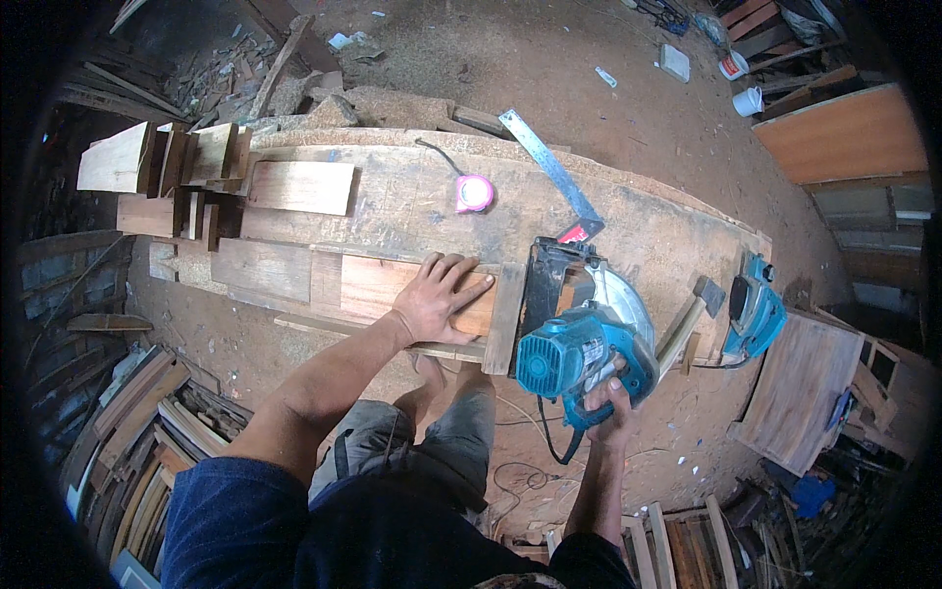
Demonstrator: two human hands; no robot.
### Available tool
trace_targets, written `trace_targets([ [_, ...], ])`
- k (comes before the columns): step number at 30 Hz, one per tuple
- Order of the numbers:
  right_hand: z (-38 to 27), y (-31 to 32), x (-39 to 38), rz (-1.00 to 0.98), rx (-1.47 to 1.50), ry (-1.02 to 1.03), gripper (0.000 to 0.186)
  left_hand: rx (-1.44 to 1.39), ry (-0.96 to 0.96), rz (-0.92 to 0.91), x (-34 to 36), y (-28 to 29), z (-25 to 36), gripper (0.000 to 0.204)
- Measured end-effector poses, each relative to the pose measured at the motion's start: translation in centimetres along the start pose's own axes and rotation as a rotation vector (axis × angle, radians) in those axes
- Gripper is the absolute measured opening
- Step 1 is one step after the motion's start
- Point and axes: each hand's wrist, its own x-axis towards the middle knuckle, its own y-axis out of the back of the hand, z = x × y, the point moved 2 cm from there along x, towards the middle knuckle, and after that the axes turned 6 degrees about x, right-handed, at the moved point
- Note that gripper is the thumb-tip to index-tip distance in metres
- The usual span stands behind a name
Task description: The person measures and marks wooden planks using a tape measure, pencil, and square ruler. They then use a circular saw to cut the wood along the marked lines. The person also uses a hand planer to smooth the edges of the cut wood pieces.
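Observation:
My left hand (439,299) presses flat, fingers spread, on a reddish wooden board (368,287) lying along the near side of the workbench (392,224). A narrow wooden strip (506,319) lies crosswise just right of those fingers, over the board's right end. My right hand (610,420) is closed around the rear handle of a teal circular saw (557,355). The saw's dark base plate sits along the strip's right side, and its cord hangs down by the bench edge. The blade is mostly hidden by the guard and the motor housing.
On the bench lie a pink tape measure (474,193), a metal try square (551,175), a hammer (692,319) and a teal electric planer (754,312). Cut wood blocks (118,162) are stacked at the far left. Scrap timber (147,432) lies at lower left.

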Motion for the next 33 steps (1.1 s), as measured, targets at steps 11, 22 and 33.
trace_targets([
  [11,-0.8,-1.9,2.2,0.019,0.045,0.047,0.041,-0.009,0.015,-0.055,-0.1,0.0,0.0,0.098],
  [22,-5.0,-5.2,8.2,-0.022,0.049,0.105,0.031,-0.035,0.033,0.01,0.1,-0.3,0.1,0.106],
  [33,-7.8,-1.9,20.5,0.298,-0.77,0.629,0.029,-0.127,0.054,-0.003,0.8,0.8,0.0,0.093],
])
